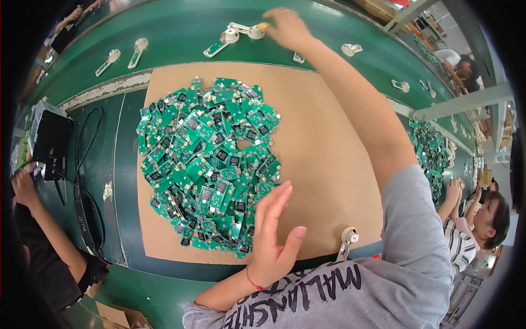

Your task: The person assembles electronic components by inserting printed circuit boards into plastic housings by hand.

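A broad heap of green circuit boards (pixel 203 159) lies on a brown cardboard sheet (pixel 323 159) in front of me. My left hand (pixel 274 236) hovers at the heap's near right edge, thumb apart from the raised fingers, nothing in it. Stretched far across to the green conveyor belt (pixel 181 27), my right hand (pixel 290 30) is slightly blurred, its fingers apart, with a yellow covering on one fingertip. Just left of those fingers lies a white plastic housing with a round head (pixel 255 32). Beside it is a second white housing (pixel 229 37) with a green board in its handle.
More white housings (pixel 138 52) are spaced along the belt. Another housing (pixel 348 241) rests by the cardboard's near right edge. At left stand a black box (pixel 55 143) and a power adapter (pixel 87 219) with cables. Co-workers sit on both sides; more boards (pixel 430 156) pile up at right.
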A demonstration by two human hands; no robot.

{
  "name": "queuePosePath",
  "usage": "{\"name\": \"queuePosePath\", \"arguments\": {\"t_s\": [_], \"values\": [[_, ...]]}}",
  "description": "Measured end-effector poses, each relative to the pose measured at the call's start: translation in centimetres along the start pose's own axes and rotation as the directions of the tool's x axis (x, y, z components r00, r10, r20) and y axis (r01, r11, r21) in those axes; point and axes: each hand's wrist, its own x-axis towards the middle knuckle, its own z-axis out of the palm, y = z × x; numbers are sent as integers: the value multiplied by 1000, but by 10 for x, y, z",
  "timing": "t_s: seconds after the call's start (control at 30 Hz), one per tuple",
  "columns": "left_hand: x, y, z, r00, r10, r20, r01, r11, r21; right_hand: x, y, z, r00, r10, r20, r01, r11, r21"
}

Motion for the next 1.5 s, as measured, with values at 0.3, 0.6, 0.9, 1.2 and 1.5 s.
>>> {"name": "queuePosePath", "arguments": {"t_s": [0.3,0.6,0.9,1.2,1.5], "values": [[4,5,0,997,32,71,-44,984,171,-37,-32,-32,991,17,134,-63,936,347],[-15,9,12,952,254,171,-277,475,835,-268,-107,-192,912,-318,258,156,853,498],[-34,-8,23,917,20,400,-335,585,739,-345,-128,-195,948,-211,239,40,824,566],[-8,-5,16,948,228,223,-316,571,758,-343,-125,-193,944,-107,313,-87,833,546],[47,-13,-22,872,247,423,-461,124,879,-326,-114,-198,758,-46,650,-652,-69,755]]}}
